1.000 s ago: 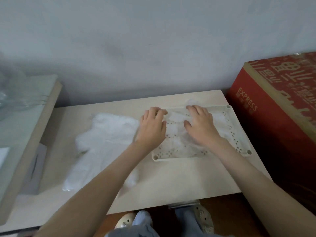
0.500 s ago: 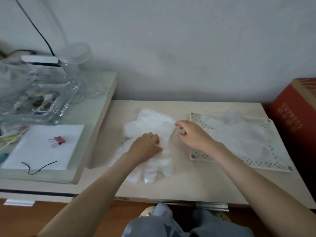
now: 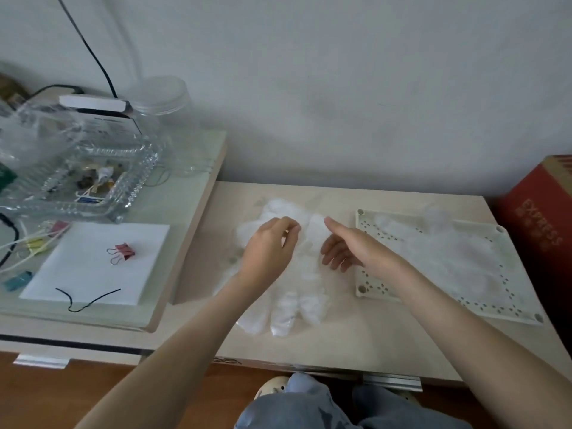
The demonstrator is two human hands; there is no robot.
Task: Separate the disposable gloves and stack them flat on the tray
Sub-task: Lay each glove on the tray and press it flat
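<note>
**Dim, soft light with wide-angle bend**

We see a dim, greyish scene under flat, diffuse light. Soft shadows lie under the hands. The wall darkens toward the upper corners. Straight table edges bow near the borders. The glass dish glints faintly; fine detail looks soft.

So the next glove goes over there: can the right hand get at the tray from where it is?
Probably yes: the right hand hovers just beside the tray, nothing between them.

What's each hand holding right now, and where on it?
Left hand pinches the top layer of the glove pile near its far, cuff end. Right hand is open over the pile; no grip visible.
</note>
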